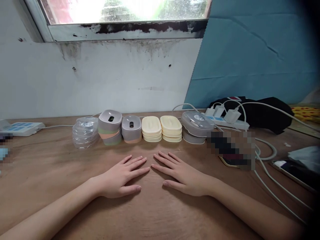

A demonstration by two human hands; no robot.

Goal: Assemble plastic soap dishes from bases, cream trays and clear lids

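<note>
My left hand (pixel 120 178) lies flat, palm down, on the wooden table (pixel 62 173), fingers stretched out and holding nothing. My right hand (pixel 181 173) lies flat beside it in the same way, fingertips nearly meeting the left ones. Just beyond the fingertips runs a row of stacked plastic soap-box parts: clear lids (pixel 85 131), grey lids with slots (pixel 110 121) on coloured trays, a second grey stack (pixel 131 128), two cream stacks (pixel 151 128) (pixel 171 127), and grey bases under a clear lid (pixel 196 126). Neither hand touches them.
A white power strip (pixel 226 121) with chargers and trailing white cables (pixel 268 151) lies at the right, by a black cloth (pixel 265 113). A phone (pixel 295 173) sits at the right edge. Another power strip (pixel 22 128) rests at far left. A white wall and window stand behind.
</note>
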